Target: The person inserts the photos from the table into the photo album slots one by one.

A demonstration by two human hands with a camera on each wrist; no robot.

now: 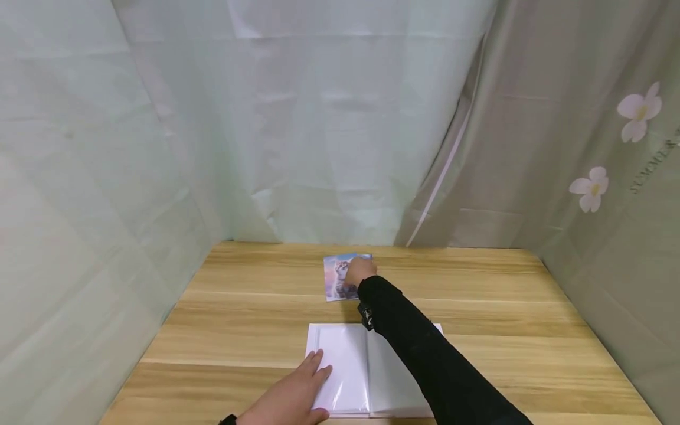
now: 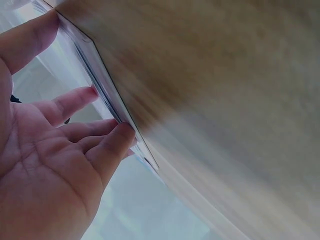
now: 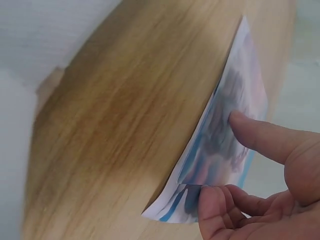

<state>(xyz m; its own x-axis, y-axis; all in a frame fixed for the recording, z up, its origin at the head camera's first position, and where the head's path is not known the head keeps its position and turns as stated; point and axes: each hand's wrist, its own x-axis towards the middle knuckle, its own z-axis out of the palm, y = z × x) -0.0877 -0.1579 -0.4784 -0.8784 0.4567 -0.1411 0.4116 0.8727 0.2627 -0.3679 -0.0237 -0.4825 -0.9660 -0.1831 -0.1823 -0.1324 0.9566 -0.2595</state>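
Observation:
Near the back of the table lies a small stack of printed pictures (image 1: 333, 282), the top one showing a kitten against a pink and blue sky. My right hand (image 1: 361, 270) reaches over its right side. In the right wrist view, the thumb lies on the top picture (image 3: 227, 125) while curled fingers pinch it near one edge; another sheet shows beneath. Closer to me, an open photo album (image 1: 342, 369) with blank white, glossy pages lies flat. My left hand (image 1: 297, 392) rests on its left edge, fingers spread. The right forearm hides part of the right page.
The wooden table (image 1: 239, 330) extends to both sides of the album. Pale curtains (image 1: 329, 130) hang behind and along the sides, with white flowers printed on the right one. A dark band sits at my right wrist.

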